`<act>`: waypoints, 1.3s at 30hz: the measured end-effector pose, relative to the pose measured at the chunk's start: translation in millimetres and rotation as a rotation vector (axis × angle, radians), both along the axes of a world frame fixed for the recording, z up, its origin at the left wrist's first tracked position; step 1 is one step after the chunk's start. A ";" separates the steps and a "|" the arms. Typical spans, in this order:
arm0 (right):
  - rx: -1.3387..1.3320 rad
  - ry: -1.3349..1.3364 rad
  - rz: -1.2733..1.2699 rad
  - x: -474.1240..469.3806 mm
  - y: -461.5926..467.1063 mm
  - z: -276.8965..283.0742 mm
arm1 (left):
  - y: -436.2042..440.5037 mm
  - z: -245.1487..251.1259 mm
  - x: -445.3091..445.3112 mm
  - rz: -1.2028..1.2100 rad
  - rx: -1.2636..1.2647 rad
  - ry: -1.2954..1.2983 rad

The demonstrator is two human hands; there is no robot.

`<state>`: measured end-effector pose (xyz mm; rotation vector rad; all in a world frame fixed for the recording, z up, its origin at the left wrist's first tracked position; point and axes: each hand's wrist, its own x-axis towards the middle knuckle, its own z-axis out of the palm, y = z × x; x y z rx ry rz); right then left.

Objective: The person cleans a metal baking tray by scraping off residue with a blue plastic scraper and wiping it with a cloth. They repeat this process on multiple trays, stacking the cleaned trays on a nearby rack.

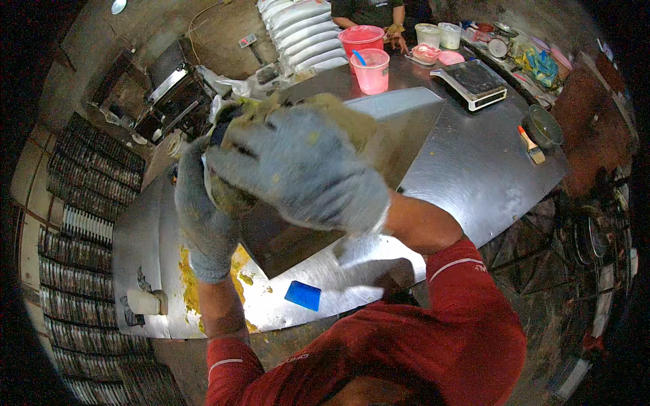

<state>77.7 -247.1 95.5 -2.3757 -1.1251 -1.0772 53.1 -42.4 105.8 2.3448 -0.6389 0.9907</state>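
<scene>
Both of my hands wear grey knit gloves and are raised together over a dark flat metal tray (pixel 289 248). Between them is a yellow-stained thing (pixel 350 114), blurred and largely covered, so its kind is unclear. My left hand (pixel 203 213) cups its left side, fingers upright. Across the near side lies my right hand (pixel 310 167), fingers curled against it and smeared by motion. The tray rests on a shiny metal table (pixel 457 167). A blue flat scraper (pixel 303 295) lies near the front edge, beside yellow smears (pixel 189 279).
Farther back stand a pink bucket (pixel 373 73), a red bucket (pixel 355 38) and a scale (pixel 472 83). A brush (pixel 532 147) lies by a bowl (pixel 542 126) at right. A co-worker's hand (pixel 396 38) rests beyond, near stacked white sacks (pixel 304 35). Racked trays (pixel 76 274) line the left.
</scene>
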 end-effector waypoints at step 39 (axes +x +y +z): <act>0.862 0.407 -0.218 194.6 -210.3 -172.8 | 54.6 -117.0 2.7 0.081 -0.316 0.277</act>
